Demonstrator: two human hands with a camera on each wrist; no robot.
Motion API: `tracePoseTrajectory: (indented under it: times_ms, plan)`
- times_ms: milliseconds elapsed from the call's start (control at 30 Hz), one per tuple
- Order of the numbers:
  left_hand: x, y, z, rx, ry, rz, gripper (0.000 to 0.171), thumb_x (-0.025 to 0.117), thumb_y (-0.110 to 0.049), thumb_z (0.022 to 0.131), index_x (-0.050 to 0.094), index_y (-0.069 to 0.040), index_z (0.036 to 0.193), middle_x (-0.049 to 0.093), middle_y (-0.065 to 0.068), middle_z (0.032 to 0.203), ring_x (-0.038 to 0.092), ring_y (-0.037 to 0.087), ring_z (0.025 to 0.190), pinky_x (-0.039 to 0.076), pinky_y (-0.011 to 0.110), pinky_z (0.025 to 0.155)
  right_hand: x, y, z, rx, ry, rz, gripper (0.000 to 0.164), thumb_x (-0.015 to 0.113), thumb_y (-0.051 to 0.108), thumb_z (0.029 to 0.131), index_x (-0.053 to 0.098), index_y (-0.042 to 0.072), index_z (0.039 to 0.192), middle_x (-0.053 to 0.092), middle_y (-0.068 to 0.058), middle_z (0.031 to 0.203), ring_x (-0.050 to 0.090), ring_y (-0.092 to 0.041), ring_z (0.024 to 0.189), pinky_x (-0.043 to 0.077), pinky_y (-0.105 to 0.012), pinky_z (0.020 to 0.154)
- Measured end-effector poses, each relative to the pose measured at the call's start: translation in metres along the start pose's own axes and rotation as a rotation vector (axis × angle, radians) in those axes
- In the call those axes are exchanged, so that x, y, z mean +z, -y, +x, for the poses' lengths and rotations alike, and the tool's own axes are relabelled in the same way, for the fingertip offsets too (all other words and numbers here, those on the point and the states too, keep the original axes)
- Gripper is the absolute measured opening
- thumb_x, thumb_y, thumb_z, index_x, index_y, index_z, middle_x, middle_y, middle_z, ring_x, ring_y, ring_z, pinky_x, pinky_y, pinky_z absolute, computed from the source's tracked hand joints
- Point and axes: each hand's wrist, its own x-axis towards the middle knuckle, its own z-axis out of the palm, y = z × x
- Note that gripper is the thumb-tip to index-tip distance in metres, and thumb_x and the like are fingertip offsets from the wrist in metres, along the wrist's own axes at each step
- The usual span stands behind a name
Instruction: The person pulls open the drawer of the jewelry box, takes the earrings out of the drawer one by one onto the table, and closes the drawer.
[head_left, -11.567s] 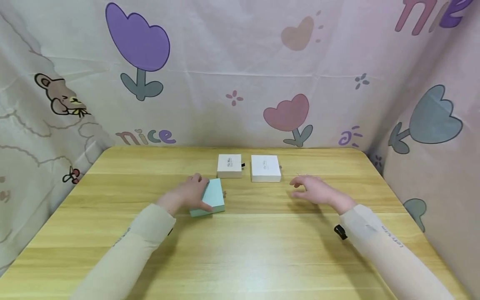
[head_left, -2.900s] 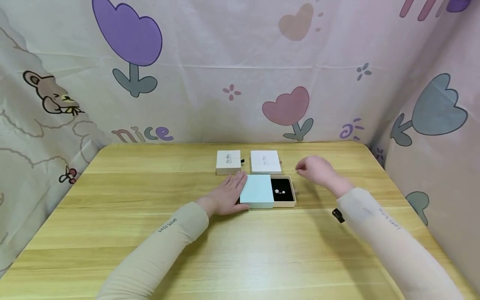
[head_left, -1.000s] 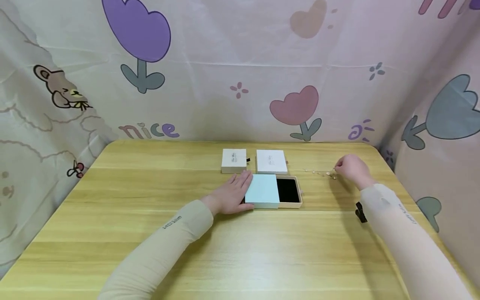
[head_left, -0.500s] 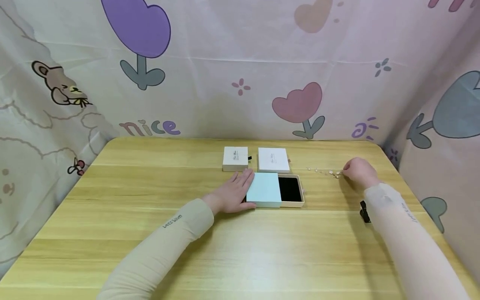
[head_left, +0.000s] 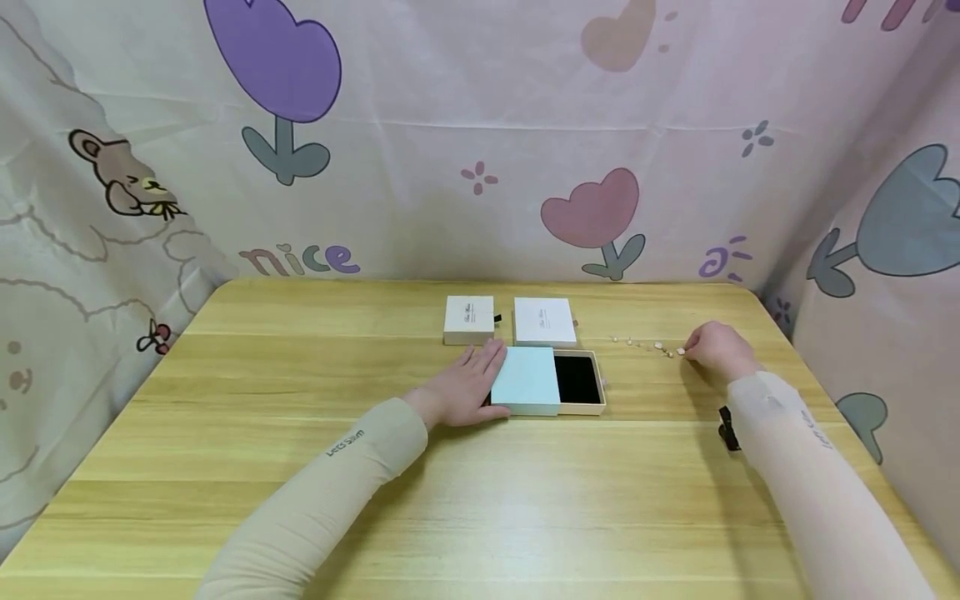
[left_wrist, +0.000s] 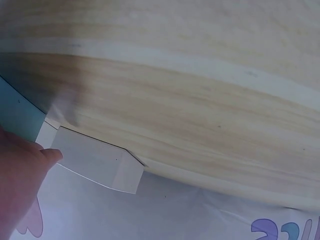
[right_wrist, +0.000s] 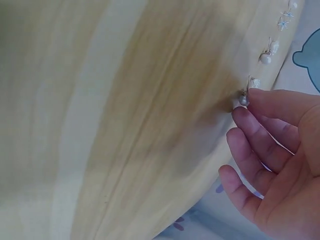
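Note:
My left hand [head_left: 461, 388] lies with straight fingers on the left end of a light blue sliding gift box [head_left: 525, 380]. The box's cream drawer juts out to the right, with bare black padding [head_left: 576, 380] inside. Over at the right of the table, my right hand [head_left: 720, 350] pinches a pearl earring [right_wrist: 243, 99] between thumb and fingertip, close over the wood; its other fingers are loosely bent. Further small pearl earrings [right_wrist: 266, 57] and star-shaped earrings [right_wrist: 283, 23] lie in a row leading left from that hand.
Behind the blue box stand a small white box [head_left: 468, 320] with a black pull tab and a wider white box [head_left: 544, 322]. The wooden table [head_left: 450, 500] ends at a printed cloth backdrop [head_left: 405, 167] behind and at both sides.
The blue box was shifted right and its drawer slid out. The earrings then left the black padding, and my right hand moved right to the row's end. My left hand stays on the box.

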Motion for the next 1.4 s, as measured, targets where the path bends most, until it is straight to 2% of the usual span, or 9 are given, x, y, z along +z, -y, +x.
tracePoseTrajectory:
  times_ms: [167, 300, 400, 500, 600, 733, 900, 1067, 1400]
  plan:
    - [-0.002, -0.001, -0.001, -0.003, 0.005, -0.002, 0.092, 0.036, -0.062, 0.092, -0.002, 0.0, 0.149, -0.003, 0.015, 0.158, -0.003, 0.025, 0.146, 0.008, 0.043, 0.119, 0.0, 0.0, -0.002, 0.005, -0.021, -0.018, 0.024, 0.055, 0.016, 0.088, 0.065, -0.004, 0.098, 0.064, -0.025, 0.104, 0.06, -0.035, 0.088, 0.046, -0.05, 0.075]
    - [-0.002, 0.001, -0.002, -0.006, 0.008, -0.062, 0.093, 0.036, -0.063, 0.092, -0.001, -0.001, 0.15, -0.003, 0.014, 0.159, -0.003, 0.025, 0.147, 0.006, 0.043, 0.119, -0.003, 0.012, -0.003, -0.02, -0.047, -0.035, 0.027, 0.052, 0.018, 0.091, 0.063, -0.004, 0.101, 0.064, -0.023, 0.099, 0.059, -0.03, 0.083, 0.047, -0.047, 0.072]
    - [-0.002, 0.003, -0.004, -0.01, 0.002, -0.116, 0.09, 0.035, -0.062, 0.092, -0.001, -0.002, 0.15, -0.003, 0.013, 0.159, -0.003, 0.025, 0.147, 0.006, 0.044, 0.119, -0.003, 0.03, -0.005, -0.12, -0.058, -0.019, 0.031, 0.053, 0.019, 0.091, 0.06, -0.007, 0.107, 0.064, -0.024, 0.1, 0.06, -0.033, 0.087, 0.048, -0.05, 0.077]
    - [-0.001, 0.007, -0.006, -0.009, -0.018, -0.15, 0.087, 0.035, -0.06, 0.094, 0.0, -0.002, 0.15, -0.003, 0.013, 0.159, -0.003, 0.026, 0.147, 0.006, 0.045, 0.119, 0.001, 0.052, -0.01, -0.274, -0.027, 0.028, 0.043, 0.058, 0.021, 0.09, 0.054, -0.01, 0.119, 0.06, -0.029, 0.114, 0.057, -0.041, 0.102, 0.045, -0.055, 0.09]
    - [-0.001, 0.009, -0.009, -0.019, -0.031, -0.181, 0.088, 0.038, -0.058, 0.094, 0.001, -0.002, 0.15, -0.003, 0.014, 0.158, -0.004, 0.026, 0.147, 0.006, 0.046, 0.119, 0.008, 0.07, -0.016, -0.414, 0.069, 0.079, 0.066, 0.066, 0.026, 0.086, 0.04, -0.011, 0.134, 0.048, -0.032, 0.132, 0.046, -0.047, 0.12, 0.036, -0.058, 0.102]
    - [-0.003, 0.009, -0.01, -0.034, -0.031, -0.191, 0.089, 0.041, -0.058, 0.092, 0.003, -0.003, 0.15, 0.0, 0.013, 0.159, -0.002, 0.026, 0.147, 0.006, 0.046, 0.119, 0.019, 0.087, -0.024, -0.503, 0.206, 0.092, 0.093, 0.075, 0.03, 0.077, 0.023, -0.01, 0.143, 0.031, -0.031, 0.145, 0.033, -0.049, 0.131, 0.026, -0.059, 0.108]
    - [-0.005, 0.007, -0.01, -0.014, -0.016, -0.172, 0.088, 0.041, -0.059, 0.092, 0.005, -0.003, 0.15, 0.004, 0.012, 0.159, 0.001, 0.028, 0.147, 0.008, 0.048, 0.118, 0.032, 0.097, -0.032, -0.529, 0.262, 0.031, 0.102, 0.079, 0.032, 0.071, 0.021, -0.009, 0.144, 0.028, -0.029, 0.147, 0.032, -0.047, 0.132, 0.025, -0.057, 0.11]
    - [-0.004, 0.005, -0.009, -0.019, -0.011, -0.157, 0.089, 0.039, -0.061, 0.092, 0.005, -0.004, 0.151, 0.004, 0.012, 0.159, 0.002, 0.027, 0.147, 0.008, 0.047, 0.119, 0.038, 0.099, -0.036, -0.543, 0.239, 0.003, 0.1, 0.08, 0.03, 0.07, 0.024, -0.011, 0.142, 0.032, -0.03, 0.145, 0.036, -0.046, 0.13, 0.028, -0.056, 0.109]
    - [-0.005, 0.002, -0.01, -0.037, 0.006, -0.149, 0.088, 0.037, -0.061, 0.092, 0.003, -0.005, 0.151, 0.003, 0.011, 0.159, 0.001, 0.024, 0.147, 0.007, 0.046, 0.119, 0.043, 0.109, -0.035, -0.557, 0.206, -0.007, 0.097, 0.079, 0.028, 0.069, 0.027, -0.01, 0.142, 0.034, -0.028, 0.145, 0.034, -0.044, 0.133, 0.027, -0.054, 0.111]
